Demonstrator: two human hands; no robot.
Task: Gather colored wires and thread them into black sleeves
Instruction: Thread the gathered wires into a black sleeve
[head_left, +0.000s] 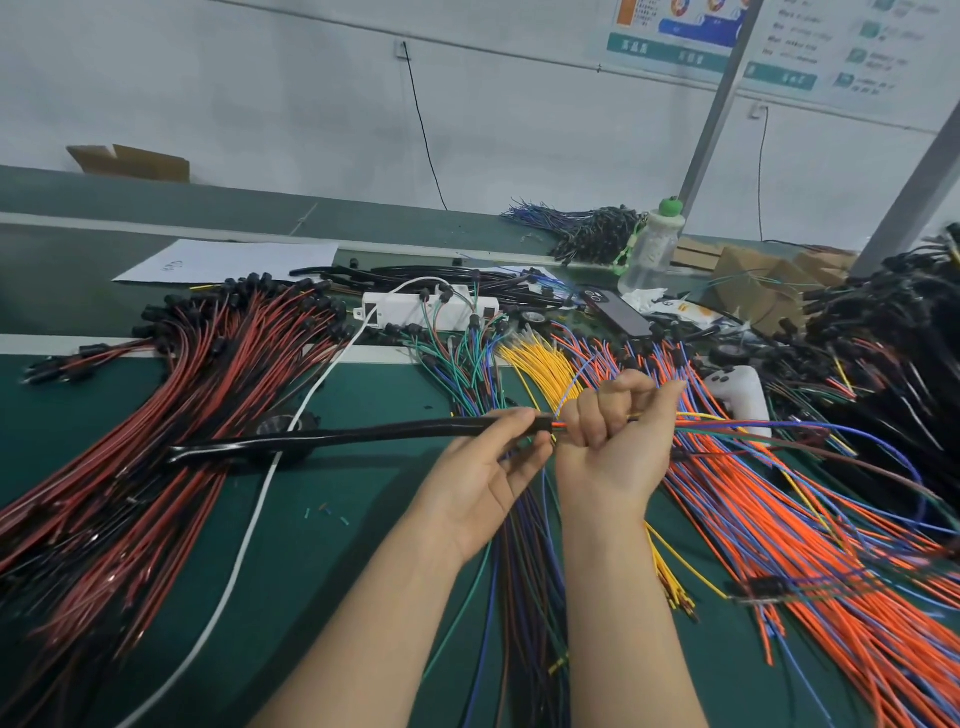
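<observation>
Above the green desk, the left hand pinches the mouth of a black sleeve between thumb and fingertips, holding it level so the opening faces the right hand. That hand is fisted round a small bundle of colored wires, gripping close to the sleeve, probably to keep them stiff and together as they enter. The sleeve's far end rests on the desk to the left; the wires' loose tails trail right over the orange and blue wire pile.
</observation>
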